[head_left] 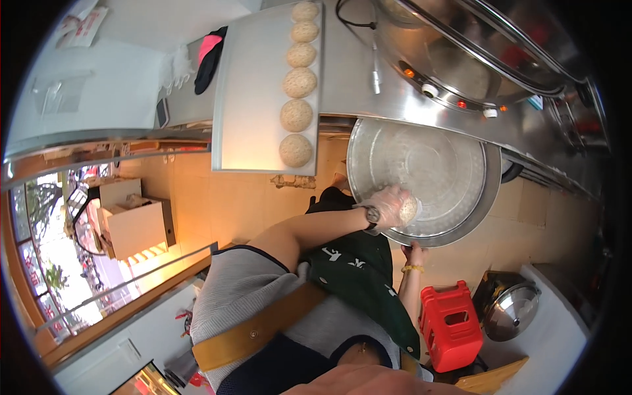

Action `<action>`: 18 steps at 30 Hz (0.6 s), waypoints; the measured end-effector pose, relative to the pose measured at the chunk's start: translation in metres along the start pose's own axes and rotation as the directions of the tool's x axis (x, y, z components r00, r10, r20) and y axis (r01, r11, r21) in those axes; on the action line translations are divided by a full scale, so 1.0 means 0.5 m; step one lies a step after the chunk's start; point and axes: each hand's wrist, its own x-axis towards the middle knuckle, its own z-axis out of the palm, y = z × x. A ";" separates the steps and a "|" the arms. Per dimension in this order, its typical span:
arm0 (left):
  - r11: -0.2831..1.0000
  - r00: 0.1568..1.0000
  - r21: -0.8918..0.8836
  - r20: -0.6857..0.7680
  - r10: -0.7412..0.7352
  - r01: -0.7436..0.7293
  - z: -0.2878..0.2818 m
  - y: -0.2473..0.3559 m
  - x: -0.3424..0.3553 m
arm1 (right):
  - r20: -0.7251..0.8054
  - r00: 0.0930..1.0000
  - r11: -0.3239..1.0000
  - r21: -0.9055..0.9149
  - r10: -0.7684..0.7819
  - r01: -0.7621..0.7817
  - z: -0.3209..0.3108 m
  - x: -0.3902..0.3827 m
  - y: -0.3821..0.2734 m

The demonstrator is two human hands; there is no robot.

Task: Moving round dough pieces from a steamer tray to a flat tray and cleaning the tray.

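My left hand (pixel 387 204), in a clear plastic glove with a watch at the wrist, grips a round sesame-speckled dough ball (pixel 408 209) just inside the near left part of a large, shallow metal pan (pixel 428 158). My right hand (pixel 415 250), below a yellow bracelet-like band, grips the pan's lower rim from outside; some of its fingers are hidden by the pan. To the upper left, a column of several similar speckled balls (pixel 296 116) sits along the right side of a metal tray (pixel 243 99).
Behind the pan stands a steel counter (pixel 355 79) with an appliance (pixel 461 59) showing lit lamps and knobs. A black-and-pink item (pixel 208 60) lies left of the tray. A red plastic stool (pixel 447 329) and lidded metal vessel (pixel 510 309) are at lower right, a cardboard box (pixel 131 227) at left.
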 end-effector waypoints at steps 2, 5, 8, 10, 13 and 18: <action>0.993 0.994 -0.120 -0.106 0.013 -0.025 -0.086 0.000 -0.078 | 0.016 1.000 1.000 -0.014 0.007 -0.006 -0.007 0.002 0.000; 0.988 0.916 -0.139 -0.385 -0.112 0.062 -0.203 -0.038 -0.206 | 0.015 1.000 1.000 -0.025 0.018 -0.018 -0.012 0.005 -0.001; 0.959 0.689 -0.093 -0.678 -0.257 0.266 -0.288 -0.117 -0.292 | 0.046 0.999 1.000 -0.017 0.000 0.001 -0.015 0.011 -0.002; 0.863 0.628 -0.001 -0.686 -0.368 0.504 -0.339 -0.185 -0.333 | 0.025 1.000 1.000 -0.014 0.011 -0.011 -0.019 0.014 -0.003; 0.781 0.611 0.079 -0.672 -0.417 0.620 -0.389 -0.268 -0.333 | 0.020 1.000 1.000 0.003 -0.012 0.012 -0.029 0.011 -0.005; 0.756 0.749 0.200 -0.431 -0.504 0.624 -0.416 -0.338 -0.268 | 0.034 0.999 1.000 0.020 -0.007 0.007 -0.034 0.006 -0.011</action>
